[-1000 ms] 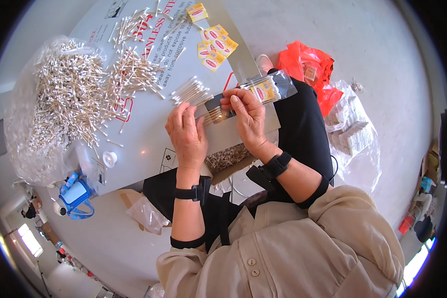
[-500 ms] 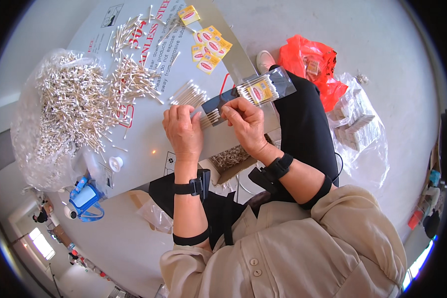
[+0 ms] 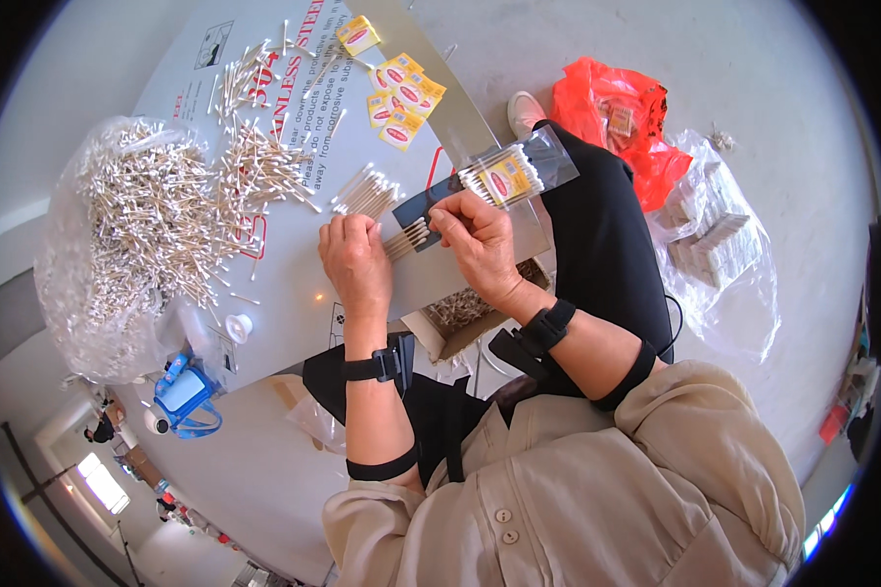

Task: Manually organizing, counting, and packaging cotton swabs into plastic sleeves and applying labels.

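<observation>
My left hand (image 3: 357, 266) rests on the table with its fingers curled. A small row of cotton swabs (image 3: 407, 239) lies against its thumb side, their near ends meeting the hand. My right hand (image 3: 480, 245) is closed, thumb and forefinger together, just right of those swab tips; whatever is between the fingertips is hidden. Beyond it a clear plastic bag (image 3: 555, 157) holds swabs and a yellow card (image 3: 509, 181), on a dark strip (image 3: 419, 204) at the table edge. Another bundle of swabs (image 3: 367, 191) lies above my left hand.
A big clear bag of loose swabs (image 3: 152, 215) spills across the metal table (image 3: 294, 293). Yellow cards (image 3: 401, 98) lie at the far edge. Below the edge stands a cardboard box (image 3: 460, 313). Red (image 3: 597, 108) and clear bags (image 3: 719, 235) sit on the floor; a blue pouch (image 3: 181, 396) is at left.
The view has shifted slightly. My left hand's thumb has drawn back a little from the swab row, leaving more of the swabs visible. My right hand stays almost in place.
</observation>
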A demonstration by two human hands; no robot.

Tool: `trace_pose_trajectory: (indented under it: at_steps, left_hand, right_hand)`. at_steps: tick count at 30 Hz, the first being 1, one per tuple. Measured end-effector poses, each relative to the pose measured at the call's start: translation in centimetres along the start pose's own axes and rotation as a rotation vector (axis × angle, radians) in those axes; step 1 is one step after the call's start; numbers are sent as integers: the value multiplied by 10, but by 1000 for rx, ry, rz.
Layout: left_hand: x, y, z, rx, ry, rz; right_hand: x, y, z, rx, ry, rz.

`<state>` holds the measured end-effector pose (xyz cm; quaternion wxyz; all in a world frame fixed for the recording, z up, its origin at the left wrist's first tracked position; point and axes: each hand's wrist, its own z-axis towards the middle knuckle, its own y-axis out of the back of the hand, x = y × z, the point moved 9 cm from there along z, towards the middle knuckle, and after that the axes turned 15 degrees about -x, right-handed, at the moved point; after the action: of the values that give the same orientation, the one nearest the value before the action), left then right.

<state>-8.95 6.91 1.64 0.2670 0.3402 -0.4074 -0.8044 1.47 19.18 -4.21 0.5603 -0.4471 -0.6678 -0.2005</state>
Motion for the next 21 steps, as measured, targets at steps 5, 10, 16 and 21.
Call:
trace_pose_trajectory:
  at_steps: [5, 10, 16, 21]
  left_hand:
    - [-5, 5, 0, 60, -60, -14]
    - [-4, 7, -3, 100, -52, -17]
    - [12, 5, 27, -66, -17, 7]
    - [26, -14, 40, 60, 19, 38]
  right_hand:
    - [-1, 1, 1, -2, 12, -11]
    - [2, 2, 2, -9, 9, 8]
    - [4, 0, 0, -12, -19, 32]
    - [7, 0, 1, -27, -6, 48]
